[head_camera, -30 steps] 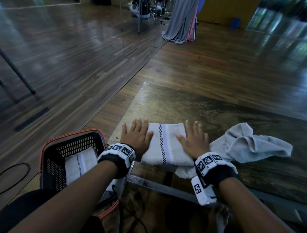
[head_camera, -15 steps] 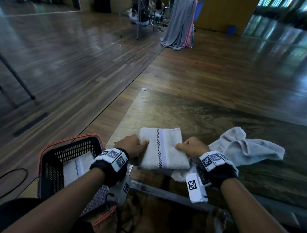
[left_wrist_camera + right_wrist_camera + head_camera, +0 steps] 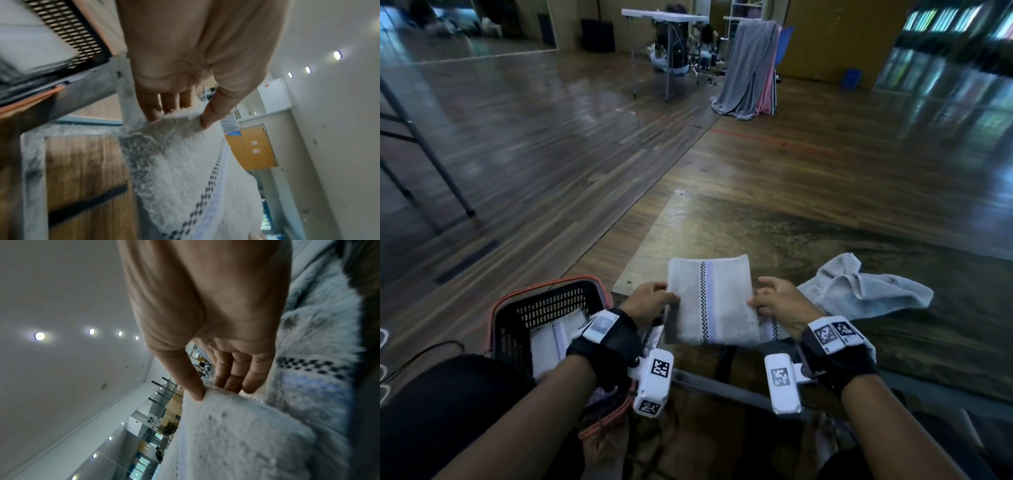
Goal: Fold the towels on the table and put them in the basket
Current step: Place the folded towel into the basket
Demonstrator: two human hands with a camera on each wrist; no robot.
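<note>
A folded white towel point(image 3: 714, 301) with a checkered and lilac stripe is lifted off the near edge of the wooden table point(image 3: 808, 246). My left hand point(image 3: 650, 301) pinches its left edge, thumb on top and fingers beneath, seen close in the left wrist view as the towel point(image 3: 185, 170) under my left hand point(image 3: 176, 116). My right hand point(image 3: 777, 305) pinches the right edge; the right wrist view shows my right hand point(image 3: 222, 389) on the towel point(image 3: 236, 434). A black basket with an orange rim point(image 3: 544, 301) stands below left, with a folded towel point(image 3: 554, 339) inside.
A crumpled grey towel point(image 3: 859, 287) lies on the table to the right, and another striped towel point(image 3: 774, 330) peeks out under my right hand. The table's metal frame point(image 3: 722, 387) runs near my wrists. Wooden floor and a draped rack point(image 3: 750, 68) lie beyond.
My hands went from pressing flat on the folded towel to gripping its two side edges, and the towel has been raised off the table toward me.
</note>
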